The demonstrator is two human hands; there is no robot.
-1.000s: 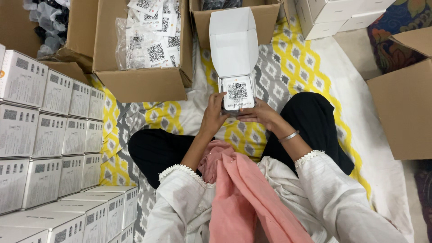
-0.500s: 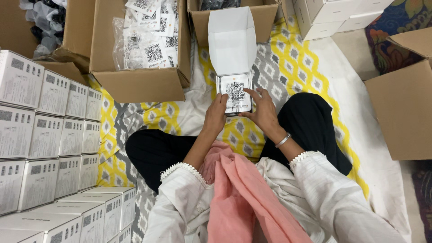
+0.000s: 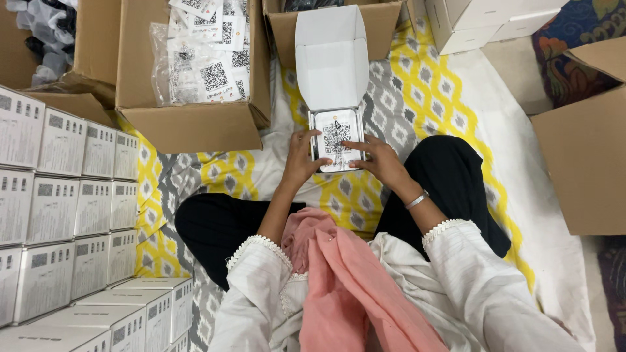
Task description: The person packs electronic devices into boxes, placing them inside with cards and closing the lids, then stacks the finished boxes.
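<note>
Your left hand [image 3: 301, 160] cups the side of the small white carton [image 3: 334, 140] on the patterned sheet [image 3: 424, 91] before your knees, right hand [image 3: 381, 160] spread flat on its bagged card insert [image 3: 336, 135] — likely light, thin-walled, crushable — so grip its lower walls, not the raised lid.

Cardboard boxes [image 3: 195, 124] ahead and stacked white cartons [image 3: 59, 195] left hem in the patterned mat [image 3: 443, 104]

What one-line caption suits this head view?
Both hands, left hand and right hand, press a code-printed card into an open small white cardboard box over the patterned yellow-grey mat.
</note>
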